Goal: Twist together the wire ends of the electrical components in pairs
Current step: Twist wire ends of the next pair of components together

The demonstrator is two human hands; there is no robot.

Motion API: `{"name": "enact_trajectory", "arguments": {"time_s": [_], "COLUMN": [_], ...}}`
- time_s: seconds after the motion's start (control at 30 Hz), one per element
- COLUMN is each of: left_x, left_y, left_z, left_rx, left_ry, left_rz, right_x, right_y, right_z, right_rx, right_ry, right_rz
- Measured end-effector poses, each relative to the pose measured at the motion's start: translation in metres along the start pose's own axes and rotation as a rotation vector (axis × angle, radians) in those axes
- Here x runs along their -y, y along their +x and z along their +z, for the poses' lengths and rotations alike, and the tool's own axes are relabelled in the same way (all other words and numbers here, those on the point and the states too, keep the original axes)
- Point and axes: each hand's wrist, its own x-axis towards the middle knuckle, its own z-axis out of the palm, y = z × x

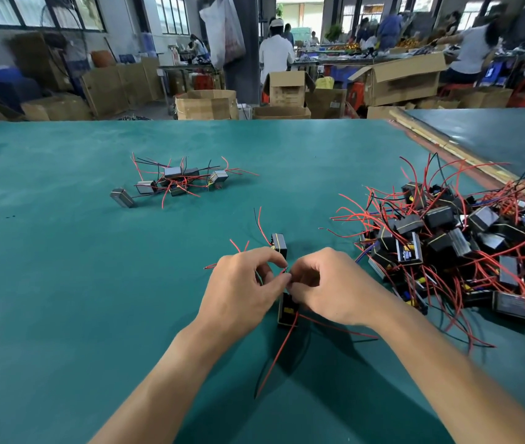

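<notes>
Wire ends (287,273) pinched by left hand (242,291) and right hand (326,288), two components (279,249) nearby

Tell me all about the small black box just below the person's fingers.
The black box is small, rectangular, plastic-looking, with yellow marks on its side. It sits upright between the left hand and right hand, its top hidden behind fingers pinching wire ends. A red wire trails from it toward the camera over the green table.

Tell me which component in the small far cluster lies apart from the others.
The grey-topped component at the left end of the cluster; the rest are bunched together.
</notes>
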Motion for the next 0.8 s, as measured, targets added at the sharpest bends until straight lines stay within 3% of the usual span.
{"name": "enact_trajectory", "arguments": {"time_s": [0.8], "left_x": [-0.0038], "left_y": [-0.0020], "left_z": [-0.0026], "left_rx": [0.037], "left_ry": [0.005], "left_rz": [-0.072], "right_x": [-0.0036], "right_y": [0.0024], "right_z": [0.0016], "right_rx": [-0.011], "right_ry": [0.005], "right_rz": [-0.061]}}
